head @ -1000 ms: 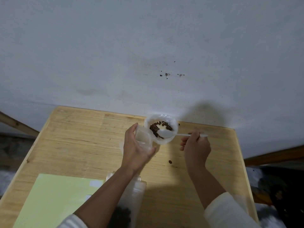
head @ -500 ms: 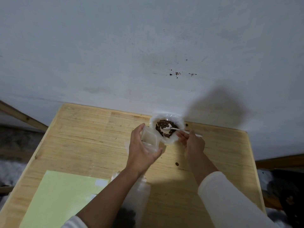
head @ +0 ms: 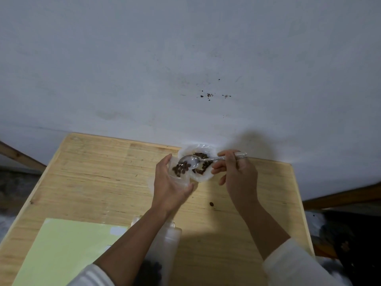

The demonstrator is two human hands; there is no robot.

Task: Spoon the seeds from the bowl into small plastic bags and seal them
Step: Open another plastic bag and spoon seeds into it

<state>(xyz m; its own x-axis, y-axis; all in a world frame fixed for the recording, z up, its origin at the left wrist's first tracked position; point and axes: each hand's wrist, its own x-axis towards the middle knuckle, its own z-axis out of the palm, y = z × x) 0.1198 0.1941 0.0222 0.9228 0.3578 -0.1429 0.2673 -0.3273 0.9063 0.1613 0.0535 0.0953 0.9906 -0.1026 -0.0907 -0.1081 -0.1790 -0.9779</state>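
Observation:
A white bowl [head: 203, 176] with dark brown seeds [head: 201, 155] stands at the far edge of the wooden table [head: 103, 172]. My left hand [head: 170, 183] holds a small clear plastic bag [head: 179, 172] open just left of the bowl; seeds lie in its mouth. My right hand [head: 237, 172] pinches the handle of a metal spoon [head: 190, 161], whose tilted bowl hangs over the bag's opening.
One loose seed [head: 211, 203] lies on the table between my arms. A pale green sheet [head: 61, 248] covers the near left. Clear bags with seeds [head: 167, 240] lie near the front edge under my left forearm. A grey wall [head: 185, 58] rises behind the table.
The spoon has left the bowl and swung left over the bag, and seeds now lie in the bag's mouth. My left hand has kept hold of the bag.

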